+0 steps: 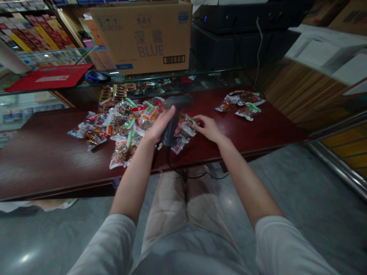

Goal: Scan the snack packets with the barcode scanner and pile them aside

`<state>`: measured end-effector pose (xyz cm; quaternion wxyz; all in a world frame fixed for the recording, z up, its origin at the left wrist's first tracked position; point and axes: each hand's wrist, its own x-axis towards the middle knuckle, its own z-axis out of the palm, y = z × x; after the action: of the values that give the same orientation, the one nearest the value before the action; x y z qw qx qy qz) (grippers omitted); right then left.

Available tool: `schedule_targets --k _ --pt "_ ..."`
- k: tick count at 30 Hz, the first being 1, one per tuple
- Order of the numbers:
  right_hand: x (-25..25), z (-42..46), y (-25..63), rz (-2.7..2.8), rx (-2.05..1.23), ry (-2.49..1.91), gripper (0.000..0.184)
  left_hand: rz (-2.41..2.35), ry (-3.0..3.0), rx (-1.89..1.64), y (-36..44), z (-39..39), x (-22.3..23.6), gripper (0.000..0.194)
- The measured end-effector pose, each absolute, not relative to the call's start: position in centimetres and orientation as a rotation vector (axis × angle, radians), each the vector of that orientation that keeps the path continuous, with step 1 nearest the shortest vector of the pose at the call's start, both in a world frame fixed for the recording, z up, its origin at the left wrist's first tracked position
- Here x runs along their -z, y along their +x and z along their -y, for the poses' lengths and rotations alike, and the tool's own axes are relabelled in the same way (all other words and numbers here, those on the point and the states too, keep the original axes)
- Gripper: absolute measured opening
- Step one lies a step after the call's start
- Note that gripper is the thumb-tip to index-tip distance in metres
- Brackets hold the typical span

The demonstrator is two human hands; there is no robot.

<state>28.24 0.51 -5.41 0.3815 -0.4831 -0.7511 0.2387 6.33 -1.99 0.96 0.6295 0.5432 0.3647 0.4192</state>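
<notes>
My left hand (161, 126) is wrapped round the grip of a black handheld barcode scanner (171, 128), whose head points to the right and whose cable hangs off the table front. Between my hands lies a small clear food packet (187, 129) with a green-edged top; the thumb and fingers of my right hand (208, 128) pinch its right edge. A heap of similar packets (122, 124) with brown contents spreads left of the scanner, partly behind my left hand. To the right, several more packets (248, 105) lie apart in a small group.
The dark red table (43, 149) runs across in front of me. Behind it, a glass shelf holds a cardboard box (143, 42), a red folder (51, 76), a computer mouse (97, 77) and black equipment (229, 46). A cable (197, 176) dangles near my legs.
</notes>
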Motion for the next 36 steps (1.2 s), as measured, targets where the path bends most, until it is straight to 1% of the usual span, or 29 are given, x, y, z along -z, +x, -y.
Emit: schedule_targets --k 10,14,17,23,27,30,36 --pt "5.5 -0.4 28.9 1.779 -0.478 -1.236 0.019 -0.861 1.217 -0.943 6.3 2.0 -0.9 0.046" --pt "5.4 -0.3 29.0 1.801 -0.466 -1.226 0.01 -0.859 1.236 -0.936 6.4 2.2 -1.1 0.048" --pt "5.3 -0.2 29.0 1.833 -0.486 -1.176 0.016 -0.884 1.209 -0.934 6.4 2.2 -1.2 0.049" --pt "5.2 0.1 28.8 1.856 -0.576 -1.191 0.019 -0.859 1.229 -0.907 6.2 2.0 -0.8 0.048" --pt "5.4 0.1 29.0 1.827 -0.612 -1.231 0.029 -0.862 1.224 -0.871 6.2 2.2 -0.8 0.048" --pt "5.8 -0.1 29.2 1.82 -0.577 -1.23 0.039 -0.855 1.224 -0.843 6.2 2.5 -1.1 0.049" --pt "6.7 -0.7 29.4 1.783 -0.616 -1.208 0.052 -0.794 1.286 -0.717 6.3 2.9 -1.6 0.053"
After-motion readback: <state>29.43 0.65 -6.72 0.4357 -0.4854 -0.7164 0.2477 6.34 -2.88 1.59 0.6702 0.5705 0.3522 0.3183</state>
